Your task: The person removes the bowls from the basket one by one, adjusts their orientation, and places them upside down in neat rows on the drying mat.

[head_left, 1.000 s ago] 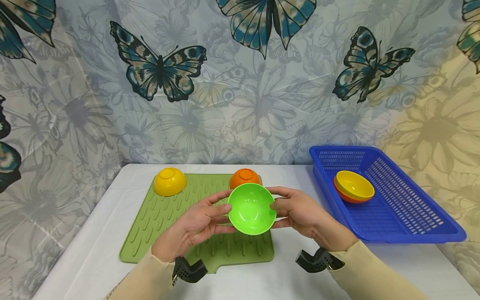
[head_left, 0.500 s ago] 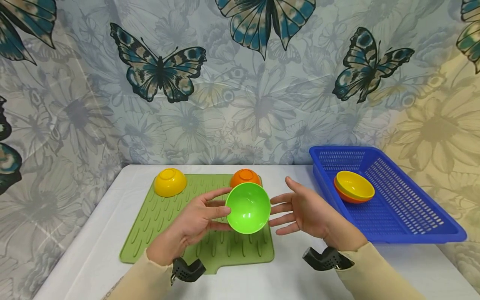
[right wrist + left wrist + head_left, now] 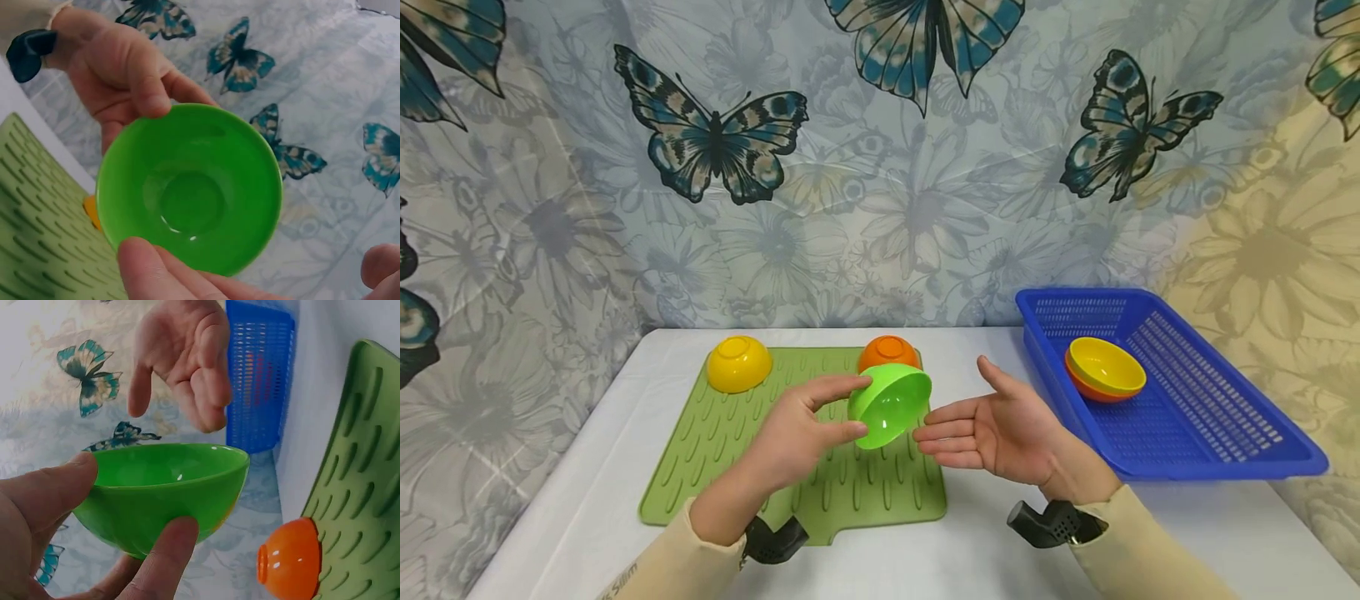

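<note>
My left hand [image 3: 793,429] grips a bright green bowl [image 3: 891,407] by its left side, thumb and fingers around the wall. The bowl hangs tilted above the mat, its hollow facing right and toward me. Beside it, my right hand [image 3: 1011,429] is spread with straight fingers and a raised thumb, palm facing the bowl; whether the fingertips touch it I cannot tell. In the right wrist view the green bowl [image 3: 187,194] shows its inside. Behind it, an orange bowl [image 3: 887,353] lies upside down on the green mat [image 3: 737,467], and a yellow bowl [image 3: 739,364] likewise at the back left.
At the right stands a blue basket [image 3: 1225,433] with perforated sides. Inside it a yellow bowl [image 3: 1107,365] nests in an orange one [image 3: 1090,393], both upright. The white-covered table [image 3: 970,542] ends at a butterfly-patterned cloth backdrop [image 3: 917,225].
My right hand has let go of the green bowl and spread its fingers. The left hand has turned the bowl so that it tilts toward the right hand.
</note>
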The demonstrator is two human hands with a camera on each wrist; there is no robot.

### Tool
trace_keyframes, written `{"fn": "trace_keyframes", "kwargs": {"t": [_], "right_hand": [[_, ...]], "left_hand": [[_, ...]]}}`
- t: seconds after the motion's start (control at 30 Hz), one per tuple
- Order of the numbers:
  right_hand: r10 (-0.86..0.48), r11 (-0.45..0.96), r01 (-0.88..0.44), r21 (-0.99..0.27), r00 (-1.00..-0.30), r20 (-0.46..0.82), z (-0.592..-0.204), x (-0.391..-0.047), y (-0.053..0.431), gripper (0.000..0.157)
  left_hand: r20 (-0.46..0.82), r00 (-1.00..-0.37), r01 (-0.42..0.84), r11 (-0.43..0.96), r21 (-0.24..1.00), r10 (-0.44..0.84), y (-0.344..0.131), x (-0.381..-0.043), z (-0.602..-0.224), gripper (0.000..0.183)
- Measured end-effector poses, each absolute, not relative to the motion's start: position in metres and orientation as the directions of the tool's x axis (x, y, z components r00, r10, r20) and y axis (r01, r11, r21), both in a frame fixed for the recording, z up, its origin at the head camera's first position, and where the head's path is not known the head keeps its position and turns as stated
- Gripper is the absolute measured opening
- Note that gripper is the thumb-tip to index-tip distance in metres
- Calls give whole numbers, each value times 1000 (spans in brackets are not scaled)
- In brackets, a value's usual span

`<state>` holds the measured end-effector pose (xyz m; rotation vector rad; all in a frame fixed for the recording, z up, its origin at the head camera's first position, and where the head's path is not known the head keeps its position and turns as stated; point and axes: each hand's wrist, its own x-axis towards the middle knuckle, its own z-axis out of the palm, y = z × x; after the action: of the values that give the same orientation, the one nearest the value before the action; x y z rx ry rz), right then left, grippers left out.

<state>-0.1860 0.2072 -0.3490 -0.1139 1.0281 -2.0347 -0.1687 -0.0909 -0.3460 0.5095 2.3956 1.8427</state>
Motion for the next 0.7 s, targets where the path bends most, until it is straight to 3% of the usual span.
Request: {"fn": "trace_keyframes", "kwargs": {"t": [0.07,0.23,0.33,0.4,0.5,0.6,0.7], "right_hand": [[-726,-358,656,-665,-643,-243,-351,-187,207,111],[-722,-409,670,-619,-653,-230,-353,-187,205,111],[-721,-419,668,-615,-656,-221,-354,-188,205,109],[-728,-417,665,-620,-652,-210,-354,-188,205,105],[-737,-386,655,-650,-643,-210,-352,-190,205,96],[-718,-336,639,-692,-649,-251,-351,-192,204,93],[-669,-269,618,-738,-672,-319,-349,-194,203,92]], "left_hand": [[182,-928,281,289,915,326,-89,-166,-347,51],[251,-868,397,294,869,429,-87,-160,-349,50],[364,-791,570,375,731,491,-86,-158,-350,49],[464,-702,703,422,572,540,-86,-158,-352,49],[598,-510,858,414,303,619,-86,-160,-355,51],[654,-316,928,367,62,688,-86,-163,-357,52],[647,-202,939,332,-84,735,-85,-162,-357,53]]}}
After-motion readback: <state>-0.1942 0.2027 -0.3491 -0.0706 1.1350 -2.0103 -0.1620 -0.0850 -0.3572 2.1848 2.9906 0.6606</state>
